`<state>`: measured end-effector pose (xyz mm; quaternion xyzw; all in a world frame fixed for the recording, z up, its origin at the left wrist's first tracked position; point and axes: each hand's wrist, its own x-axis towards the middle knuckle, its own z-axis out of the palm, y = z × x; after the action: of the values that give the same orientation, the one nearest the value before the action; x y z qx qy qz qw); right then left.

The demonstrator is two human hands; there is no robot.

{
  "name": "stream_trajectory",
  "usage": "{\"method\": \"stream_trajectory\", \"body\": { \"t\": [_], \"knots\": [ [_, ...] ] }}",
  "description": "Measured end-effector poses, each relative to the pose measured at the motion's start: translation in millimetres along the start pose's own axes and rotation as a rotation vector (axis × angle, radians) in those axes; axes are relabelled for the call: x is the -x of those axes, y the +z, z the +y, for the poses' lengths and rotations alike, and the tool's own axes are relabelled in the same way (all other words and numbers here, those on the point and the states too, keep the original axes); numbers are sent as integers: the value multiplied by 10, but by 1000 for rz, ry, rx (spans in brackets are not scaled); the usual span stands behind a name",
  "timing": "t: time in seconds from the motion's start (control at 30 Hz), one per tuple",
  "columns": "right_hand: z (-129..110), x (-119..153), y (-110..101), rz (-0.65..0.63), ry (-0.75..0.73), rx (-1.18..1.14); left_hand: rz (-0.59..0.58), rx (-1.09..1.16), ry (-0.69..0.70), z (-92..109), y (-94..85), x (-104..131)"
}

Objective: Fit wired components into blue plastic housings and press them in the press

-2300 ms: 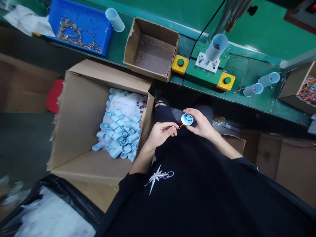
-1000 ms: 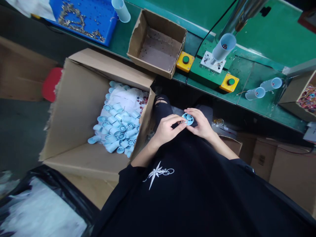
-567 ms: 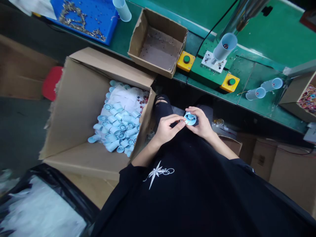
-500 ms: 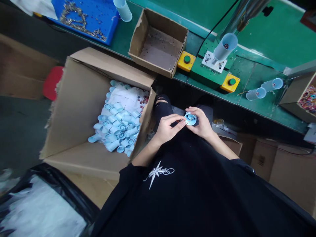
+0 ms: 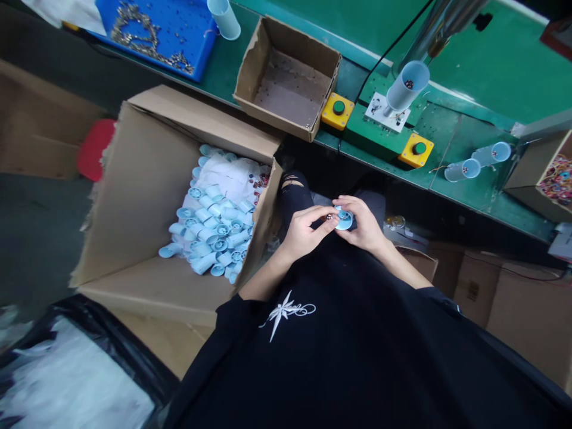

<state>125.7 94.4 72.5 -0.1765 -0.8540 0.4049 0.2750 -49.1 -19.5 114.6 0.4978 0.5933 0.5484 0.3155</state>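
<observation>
Above my lap, my right hand [image 5: 364,225] is wrapped round a light blue plastic cup [image 5: 344,220], its open end facing up toward me. My left hand [image 5: 308,231] touches the cup's left rim, thumb and fingers pinched on a small reddish metallic part [image 5: 329,217]; its exact shape is too small to tell. To the left, a big carton [image 5: 129,202] holds many similar blue cups [image 5: 221,229] and a white bag.
On the green bench stand a small carton [image 5: 290,122], a blue tray [image 5: 203,50] of metal parts, a press with a blue cup [image 5: 409,86], yellow button boxes [image 5: 337,111] and more cups [image 5: 462,170]. A black-lined bin [image 5: 116,333] is lower left.
The blue cup has shifted and turned slightly in my right hand, and its inside shows at a different angle. My left hand stays beside its rim.
</observation>
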Motion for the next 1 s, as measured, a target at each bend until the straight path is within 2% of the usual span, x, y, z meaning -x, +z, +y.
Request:
{"method": "stream_trajectory", "body": {
  "t": [0.2,0.33,0.57,0.7,0.77,1.0],
  "knots": [
    [-38,-11,-6,13,-52,8,63,-38,48,-2,33,6],
    [-8,17,6,16,-13,2,68,-46,-32,-18,57,31],
    [41,66,63,182,0,214,50,47,-101,13,136,89],
    [0,50,61,233,-59,249,64,24,-40,43,169,85],
    [-12,42,55,210,-87,212,95,-10,-2,46,180,81],
    [-8,32,71,101,-49,107,194,-157,145,3,213,87]
  ]
}}
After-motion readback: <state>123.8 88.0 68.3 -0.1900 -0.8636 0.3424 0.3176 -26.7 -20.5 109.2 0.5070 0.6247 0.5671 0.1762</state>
